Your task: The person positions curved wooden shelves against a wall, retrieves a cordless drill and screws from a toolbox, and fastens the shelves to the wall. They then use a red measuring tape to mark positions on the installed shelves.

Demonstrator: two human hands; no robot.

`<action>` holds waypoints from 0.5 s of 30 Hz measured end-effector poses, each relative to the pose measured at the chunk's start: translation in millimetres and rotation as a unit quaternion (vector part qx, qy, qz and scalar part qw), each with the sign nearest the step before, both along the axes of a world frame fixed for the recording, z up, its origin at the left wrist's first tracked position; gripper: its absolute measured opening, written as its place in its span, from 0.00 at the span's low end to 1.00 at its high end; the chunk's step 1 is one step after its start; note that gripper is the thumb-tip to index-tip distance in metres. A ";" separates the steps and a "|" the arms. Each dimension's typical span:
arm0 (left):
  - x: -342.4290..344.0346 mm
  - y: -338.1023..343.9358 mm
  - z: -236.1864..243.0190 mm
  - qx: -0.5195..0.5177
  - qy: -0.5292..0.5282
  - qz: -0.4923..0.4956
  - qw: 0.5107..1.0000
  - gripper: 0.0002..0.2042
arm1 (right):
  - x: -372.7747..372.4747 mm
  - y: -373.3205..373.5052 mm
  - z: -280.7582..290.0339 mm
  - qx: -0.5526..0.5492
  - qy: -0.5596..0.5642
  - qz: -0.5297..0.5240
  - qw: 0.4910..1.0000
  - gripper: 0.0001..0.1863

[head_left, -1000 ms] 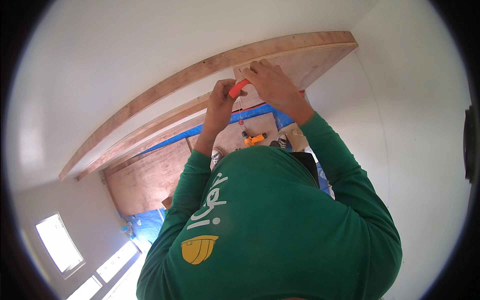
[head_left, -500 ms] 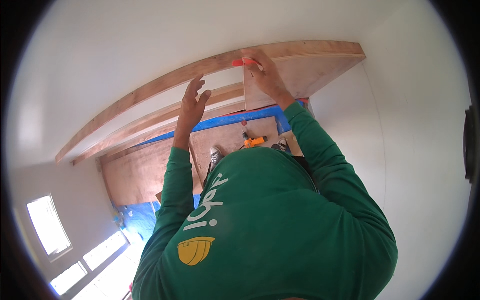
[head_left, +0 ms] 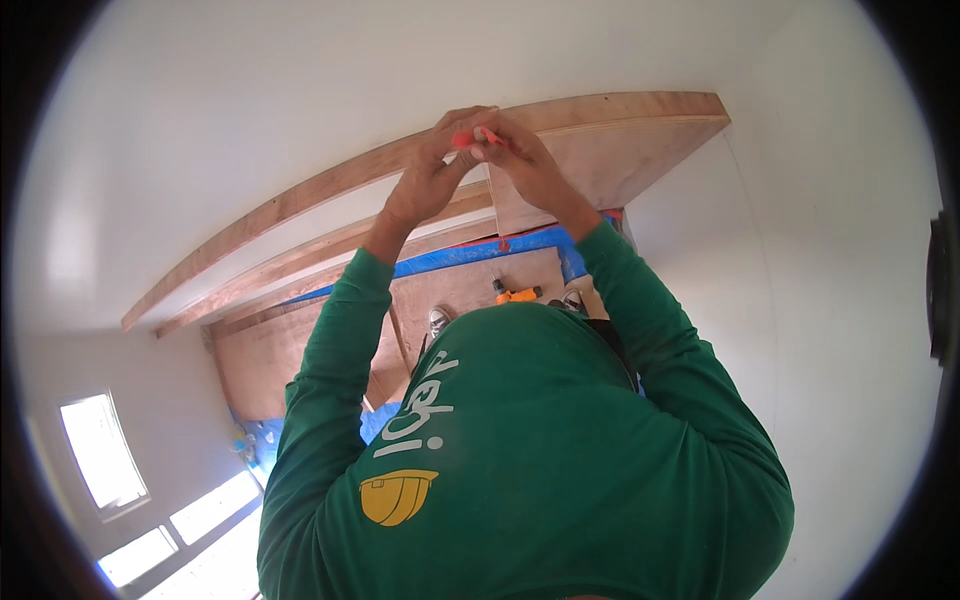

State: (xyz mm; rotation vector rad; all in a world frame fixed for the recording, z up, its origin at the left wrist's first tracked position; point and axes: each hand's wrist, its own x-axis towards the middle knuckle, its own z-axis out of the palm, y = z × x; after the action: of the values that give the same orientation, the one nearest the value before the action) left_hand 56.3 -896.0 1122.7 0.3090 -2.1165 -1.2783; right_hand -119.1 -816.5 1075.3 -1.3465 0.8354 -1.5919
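Note:
Up by the curved wooden beam [head_left: 620,107], my two hands meet around a red plumb line holder [head_left: 463,139]. My right hand [head_left: 532,172] has its fingers bent round it. My left hand [head_left: 428,185] is closed against it from the other side, and the overlapping fingers hide much of the piece. Below them a small red weight [head_left: 504,245] hangs near the edge of a plywood panel [head_left: 600,165], which is fixed to the beam's right part. Little of the thin line shows.
Several more wooden rails [head_left: 290,262] run under the beam on the left. On the plywood floor sheets [head_left: 445,285] an orange cordless drill [head_left: 520,295] lies between my feet. Blue plastic sheeting [head_left: 440,258] edges the floor. Windows [head_left: 102,450] stand at lower left.
My left hand, open and apart before, has moved right to join my right hand at the red holder. The hanging weight has shifted slightly right in view.

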 end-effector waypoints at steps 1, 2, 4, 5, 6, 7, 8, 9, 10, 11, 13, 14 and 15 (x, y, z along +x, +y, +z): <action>-1.7 -3.9 6.5 -0.018 -0.013 -0.012 1.000 0.19 | -0.8 0.2 0.0 0.038 -0.026 0.010 0.999 0.13; -3.1 -8.2 10.7 -0.035 -0.036 -0.025 0.998 0.18 | -1.7 0.6 -0.8 0.071 -0.048 0.023 0.996 0.15; -6.6 -17.1 10.8 -0.110 -0.055 -0.030 0.992 0.14 | -5.8 -1.2 -3.8 0.092 -0.055 0.023 0.994 0.20; -7.8 -20.7 6.2 -0.164 -0.050 -0.020 0.985 0.12 | -7.6 -1.6 -7.0 0.084 -0.041 0.011 0.996 0.22; -8.7 -24.2 -0.8 -0.218 -0.043 -0.007 0.975 0.10 | -10.5 -1.6 -11.2 0.061 -0.025 0.001 0.998 0.25; -9.4 -27.3 -9.6 -0.162 -0.025 0.024 0.986 0.10 | -11.6 -0.1 -16.7 0.102 -0.009 -0.003 0.995 0.27; -11.1 -29.6 -20.1 -0.106 -0.007 0.056 0.993 0.09 | -11.5 1.9 -23.3 0.127 0.009 -0.007 0.992 0.30; -11.3 -34.1 -29.9 -0.045 0.001 0.083 0.996 0.08 | -10.8 3.9 -31.0 0.154 0.029 -0.006 0.988 0.32; -11.3 -41.2 -38.6 -0.056 0.005 0.107 0.993 0.08 | -8.5 6.0 -39.5 0.172 0.054 -0.003 0.984 0.34; -13.0 -49.0 -46.5 -0.063 0.001 0.126 0.990 0.09 | -7.7 9.6 -48.1 0.193 0.085 0.004 0.978 0.35; -20.0 -58.4 -63.7 -0.069 0.025 0.167 0.983 0.07 | -2.4 16.2 -65.4 0.220 0.134 0.009 0.966 0.39; -23.7 -59.4 -71.4 -0.069 -0.016 0.151 0.986 0.07 | 2.2 18.6 -73.0 0.198 0.150 -0.021 0.969 0.38; -27.8 -59.7 -77.5 -0.073 -0.045 0.137 0.987 0.07 | 8.3 19.2 -79.4 0.194 0.170 -0.069 0.964 0.38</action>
State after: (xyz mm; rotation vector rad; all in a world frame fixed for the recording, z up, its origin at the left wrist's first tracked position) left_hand 28.6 -955.7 1045.2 0.5806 -2.1422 -0.9613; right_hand -110.8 -797.3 996.0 -1.3089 1.3972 -1.2239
